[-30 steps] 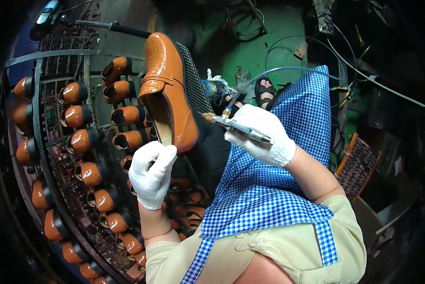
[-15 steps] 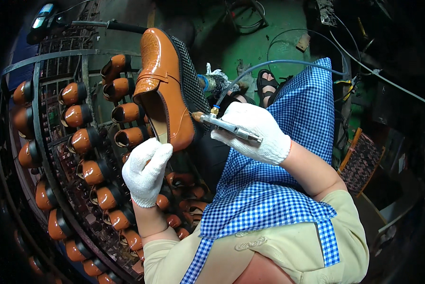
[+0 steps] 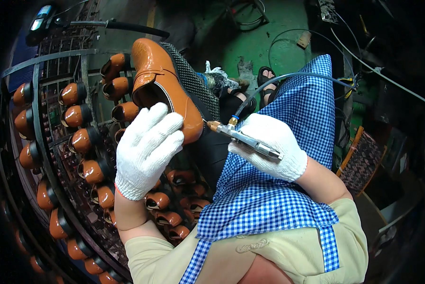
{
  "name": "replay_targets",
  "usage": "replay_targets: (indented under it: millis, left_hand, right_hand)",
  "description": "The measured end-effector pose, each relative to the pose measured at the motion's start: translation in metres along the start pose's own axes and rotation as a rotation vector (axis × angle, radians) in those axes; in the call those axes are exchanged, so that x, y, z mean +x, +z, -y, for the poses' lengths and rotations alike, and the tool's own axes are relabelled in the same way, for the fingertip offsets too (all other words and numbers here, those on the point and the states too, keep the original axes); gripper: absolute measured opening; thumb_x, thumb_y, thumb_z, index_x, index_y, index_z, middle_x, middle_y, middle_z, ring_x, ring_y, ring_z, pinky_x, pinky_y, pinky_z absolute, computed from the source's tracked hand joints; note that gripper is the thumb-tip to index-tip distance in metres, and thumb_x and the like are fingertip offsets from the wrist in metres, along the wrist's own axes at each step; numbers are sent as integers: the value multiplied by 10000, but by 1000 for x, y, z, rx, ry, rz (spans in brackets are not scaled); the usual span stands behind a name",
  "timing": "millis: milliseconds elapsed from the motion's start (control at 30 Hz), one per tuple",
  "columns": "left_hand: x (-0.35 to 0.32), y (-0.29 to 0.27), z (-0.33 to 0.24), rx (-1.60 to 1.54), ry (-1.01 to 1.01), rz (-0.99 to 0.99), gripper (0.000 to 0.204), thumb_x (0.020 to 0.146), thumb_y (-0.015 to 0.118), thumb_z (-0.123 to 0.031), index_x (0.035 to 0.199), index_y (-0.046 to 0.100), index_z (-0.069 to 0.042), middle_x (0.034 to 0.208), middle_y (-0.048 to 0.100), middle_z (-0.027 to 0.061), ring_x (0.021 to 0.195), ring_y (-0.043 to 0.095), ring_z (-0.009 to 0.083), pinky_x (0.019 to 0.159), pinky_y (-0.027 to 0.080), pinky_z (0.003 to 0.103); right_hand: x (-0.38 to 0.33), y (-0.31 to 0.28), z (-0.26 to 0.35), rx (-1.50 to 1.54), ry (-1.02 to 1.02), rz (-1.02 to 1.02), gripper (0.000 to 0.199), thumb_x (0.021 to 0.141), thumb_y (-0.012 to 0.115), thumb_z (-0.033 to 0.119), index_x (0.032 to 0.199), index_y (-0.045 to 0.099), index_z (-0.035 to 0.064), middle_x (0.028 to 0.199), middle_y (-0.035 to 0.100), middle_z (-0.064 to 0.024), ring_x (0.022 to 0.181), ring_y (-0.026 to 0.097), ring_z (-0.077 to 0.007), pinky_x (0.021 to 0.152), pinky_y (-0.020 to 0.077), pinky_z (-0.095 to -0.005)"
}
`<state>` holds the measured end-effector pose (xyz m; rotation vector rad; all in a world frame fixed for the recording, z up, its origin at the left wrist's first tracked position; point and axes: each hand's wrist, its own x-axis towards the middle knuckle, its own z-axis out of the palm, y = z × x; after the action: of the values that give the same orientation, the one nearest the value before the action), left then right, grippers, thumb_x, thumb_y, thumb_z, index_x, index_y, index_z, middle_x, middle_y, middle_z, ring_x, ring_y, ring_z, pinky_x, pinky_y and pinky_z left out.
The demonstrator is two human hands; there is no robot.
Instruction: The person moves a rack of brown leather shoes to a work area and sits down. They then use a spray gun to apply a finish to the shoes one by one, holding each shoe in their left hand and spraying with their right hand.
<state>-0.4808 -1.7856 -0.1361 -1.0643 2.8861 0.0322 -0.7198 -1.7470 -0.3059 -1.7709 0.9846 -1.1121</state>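
A glossy tan-brown loafer (image 3: 189, 113) with a dark textured sole stands toe-up at the centre left. Its foot opening faces the left side. My left hand (image 3: 148, 151), in a white knit glove, lies over the near side of the shoe's opening with its fingers stretched out. It seems to touch the shoe, though the contact is partly hidden. In my gloved right hand (image 3: 271, 144) is a slim metal air tool (image 3: 252, 142) with a brass-coloured nose. The nose points at the shoe's heel, close to its surface. A blue-grey hose (image 3: 288, 75) runs up from the tool's fitting.
To the left, a metal rack (image 3: 39, 118) carries many similar brown shoes (image 3: 81, 140). A dark rod (image 3: 136, 28) reaches across above the loafer. A blue checked apron (image 3: 264, 208) covers my lap. The floor is green (image 3: 222, 47), and a woven-seat stool (image 3: 362, 158) is at the right.
My left hand has gone from a pinch at the shoe's opening to stretched fingers laid over it. The shoe has shifted slightly left and its toe lower. The right hand with the tool moved right and nearer.
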Motion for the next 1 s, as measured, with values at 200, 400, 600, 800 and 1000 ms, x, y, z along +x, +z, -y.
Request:
replay_targets:
  millis: [200,400,600,800,1000]
  left_hand:
    - [30,1,-2,-26,-5,39,577,652,878,-74,1169,621,-93,1248,673,116,1235,634,361,1092,457,570]
    - [60,8,-4,-66,-50,-57,618,692,855,-9,1236,568,-73,1227,640,160,1174,620,401,1021,503,509]
    - [94,13,9,17,-92,-119,422,818,804,-164,1156,577,-54,1112,632,173,992,630,391,842,525,462]
    - [130,21,26,153,-307,-86,277,924,696,-322,1017,631,-70,997,624,150,950,651,333,792,549,439]
    - [151,23,55,226,-465,-32,342,995,581,-383,1012,656,-50,989,637,168,953,665,338,805,561,452]
  right_hand:
    - [0,-15,-4,-17,-16,-91,188,880,786,283,886,719,108,788,631,-62,690,633,-246,603,525,-352]
    - [10,-28,-6,-79,-41,-173,179,863,804,251,923,734,97,788,644,-72,702,651,-261,648,542,-362]
    - [28,-40,-11,-116,-19,-225,175,876,802,222,961,740,82,772,649,-88,691,656,-271,608,532,-372]
    - [56,-40,-23,-122,13,-284,169,916,775,228,955,755,65,790,661,-108,668,661,-267,597,526,-367]
    - [94,-30,-35,-23,38,-321,205,939,760,262,963,754,59,765,634,-114,633,643,-265,581,502,-362]
